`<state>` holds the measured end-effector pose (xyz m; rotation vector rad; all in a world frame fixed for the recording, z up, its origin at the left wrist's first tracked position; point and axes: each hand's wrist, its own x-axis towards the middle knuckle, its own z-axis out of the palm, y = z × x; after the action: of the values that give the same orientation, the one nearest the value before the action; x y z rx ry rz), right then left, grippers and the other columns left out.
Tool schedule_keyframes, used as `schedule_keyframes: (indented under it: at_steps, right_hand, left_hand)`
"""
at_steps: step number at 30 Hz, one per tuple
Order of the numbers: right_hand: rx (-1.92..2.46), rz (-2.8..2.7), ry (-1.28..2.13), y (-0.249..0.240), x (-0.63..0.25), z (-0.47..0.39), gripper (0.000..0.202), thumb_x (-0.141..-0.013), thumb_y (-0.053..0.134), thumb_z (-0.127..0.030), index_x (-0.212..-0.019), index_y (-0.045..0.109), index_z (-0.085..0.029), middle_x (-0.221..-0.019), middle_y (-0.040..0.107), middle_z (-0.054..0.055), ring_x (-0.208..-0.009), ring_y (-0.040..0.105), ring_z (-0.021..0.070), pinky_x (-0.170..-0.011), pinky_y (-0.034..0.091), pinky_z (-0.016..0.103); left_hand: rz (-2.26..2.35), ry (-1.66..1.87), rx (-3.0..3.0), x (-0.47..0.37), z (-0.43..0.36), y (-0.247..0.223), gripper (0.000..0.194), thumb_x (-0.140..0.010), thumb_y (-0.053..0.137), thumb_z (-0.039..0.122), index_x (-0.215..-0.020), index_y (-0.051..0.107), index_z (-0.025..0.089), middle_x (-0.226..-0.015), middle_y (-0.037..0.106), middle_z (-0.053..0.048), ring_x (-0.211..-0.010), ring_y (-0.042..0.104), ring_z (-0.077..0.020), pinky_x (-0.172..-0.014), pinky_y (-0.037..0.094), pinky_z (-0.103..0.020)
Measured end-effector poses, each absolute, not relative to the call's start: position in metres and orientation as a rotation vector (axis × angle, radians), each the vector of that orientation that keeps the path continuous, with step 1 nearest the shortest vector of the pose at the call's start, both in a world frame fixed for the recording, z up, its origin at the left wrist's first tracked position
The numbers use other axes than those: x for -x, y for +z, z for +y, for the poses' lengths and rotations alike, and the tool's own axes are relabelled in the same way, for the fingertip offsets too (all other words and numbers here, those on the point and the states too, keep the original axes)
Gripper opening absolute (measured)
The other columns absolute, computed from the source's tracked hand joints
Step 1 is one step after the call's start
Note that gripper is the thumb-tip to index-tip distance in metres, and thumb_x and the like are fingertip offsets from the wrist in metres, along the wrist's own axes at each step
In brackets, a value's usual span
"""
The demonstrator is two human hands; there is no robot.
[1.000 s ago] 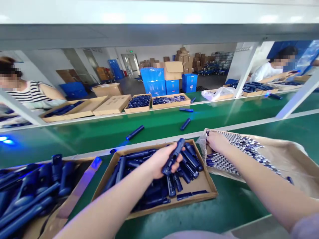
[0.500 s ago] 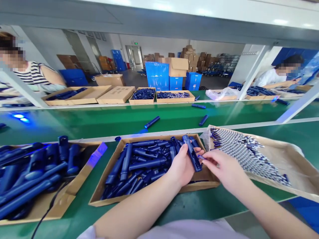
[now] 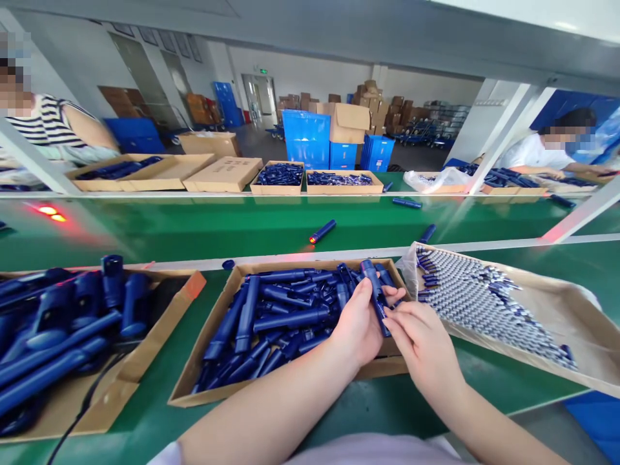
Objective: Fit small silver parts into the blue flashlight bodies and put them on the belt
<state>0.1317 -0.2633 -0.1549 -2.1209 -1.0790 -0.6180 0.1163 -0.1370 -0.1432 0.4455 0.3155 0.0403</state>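
Green worktop (image 3: pixel 363 410) stretched under the grip, where the left hand (image 3: pixel 359 323) clasped a dark blue tube (image 3: pixel 379 299) above a carton (image 3: pixel 382 368) of similar tubes (image 3: pixel 290 318) spread leftward, the right hand (image 3: pixel 426 342) touched its near end, pinching what I couldn't tell, and a tray (image 3: pixel 552 307) lay rightward.

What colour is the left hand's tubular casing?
The tubular casing is dark blue, shown in the head view.

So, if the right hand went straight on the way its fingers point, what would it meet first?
The right hand would likely meet the blue tube in the left hand first; its fingertips sit right at it, though contact is unclear.
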Motion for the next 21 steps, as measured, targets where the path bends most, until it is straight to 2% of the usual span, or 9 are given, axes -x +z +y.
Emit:
schedule_keyframes:
  at_steps: [4,9,11,13,15,17,19,21]
  right_hand:
    - [2.216,-1.108,-0.559,-0.162,-0.115,-0.261,0.031,-0.095,0.046,-0.026,-0.122,0.061,-0.018,-0.100,0.059,0.010,-0.092,0.055,0.0209,-0.079,0.050,0.037]
    - [2.228,-1.111,-0.493,-0.154,-0.132,-0.269,0.034,-0.096,0.042,-0.029,-0.124,0.060,-0.021,-0.105,0.056,0.010,-0.097,0.055,0.0211,-0.085,0.049,0.038]
    - [2.366,-0.960,-0.464,-0.145,-0.166,-0.280,0.036,-0.098,0.036,-0.032,-0.121,0.061,-0.020,-0.108,0.056,0.011,-0.104,0.054,0.0209,-0.091,0.047,0.037]
    - [2.724,-0.623,-0.346,-0.136,-0.210,-0.290,0.037,-0.098,0.034,-0.033,-0.111,0.065,-0.018,-0.108,0.058,0.011,-0.106,0.054,0.0207,-0.094,0.045,0.036]
    - [2.886,-0.481,-0.219,-0.133,-0.251,-0.294,0.033,-0.093,0.043,-0.035,-0.092,0.070,-0.016,-0.102,0.060,0.012,-0.103,0.056,0.0272,-0.093,0.043,0.046]
    - [2.973,-0.471,-0.118,-0.137,-0.281,-0.290,0.031,-0.088,0.051,-0.039,-0.081,0.071,-0.015,-0.102,0.062,0.014,-0.106,0.056,0.0331,-0.093,0.039,0.054]
    - [3.034,-0.499,-0.042,-0.145,-0.296,-0.281,0.029,-0.085,0.056,-0.038,-0.082,0.071,-0.013,-0.107,0.062,0.016,-0.110,0.055,0.0349,-0.095,0.037,0.055]
    - [3.073,-0.521,0.016,-0.154,-0.303,-0.272,0.025,-0.084,0.058,-0.034,-0.088,0.070,-0.012,-0.111,0.062,0.016,-0.112,0.054,0.0322,-0.097,0.036,0.053]
  left_hand:
    - [0.356,0.084,-0.443,-0.119,-0.136,-0.146,0.018,-0.096,0.045,0.034,-0.106,0.054,0.021,-0.080,0.063,-0.004,-0.094,0.068,-0.0217,-0.085,0.053,-0.038]
    - [0.357,0.075,-0.479,-0.121,-0.135,-0.146,0.018,-0.094,0.050,0.034,-0.104,0.055,0.020,-0.079,0.063,-0.004,-0.085,0.069,-0.0200,-0.081,0.053,-0.036]
    - [0.366,0.041,-0.521,-0.121,-0.135,-0.143,0.022,-0.094,0.049,0.037,-0.103,0.056,0.018,-0.078,0.065,-0.005,-0.079,0.069,-0.0189,-0.075,0.054,-0.032]
    - [0.399,-0.016,-0.579,-0.120,-0.134,-0.140,0.028,-0.095,0.046,0.041,-0.100,0.056,0.015,-0.074,0.064,-0.006,-0.068,0.066,-0.0161,-0.062,0.051,-0.025]
    - [0.428,-0.093,-0.642,-0.119,-0.131,-0.139,0.034,-0.095,0.044,0.046,-0.096,0.057,0.014,-0.066,0.060,-0.004,-0.053,0.058,-0.0117,-0.048,0.042,-0.019]
    - [0.426,-0.160,-0.693,-0.118,-0.129,-0.141,0.037,-0.093,0.045,0.049,-0.093,0.057,0.014,-0.060,0.056,-0.001,-0.044,0.048,-0.0084,-0.041,0.032,-0.017]
    - [0.411,-0.214,-0.711,-0.117,-0.127,-0.143,0.037,-0.093,0.045,0.048,-0.092,0.057,0.014,-0.057,0.052,0.000,-0.041,0.044,-0.0076,-0.039,0.027,-0.017]
    - [0.402,-0.248,-0.702,-0.117,-0.127,-0.145,0.035,-0.093,0.043,0.045,-0.093,0.058,0.013,-0.056,0.051,0.000,-0.041,0.043,-0.0076,-0.039,0.026,-0.017]
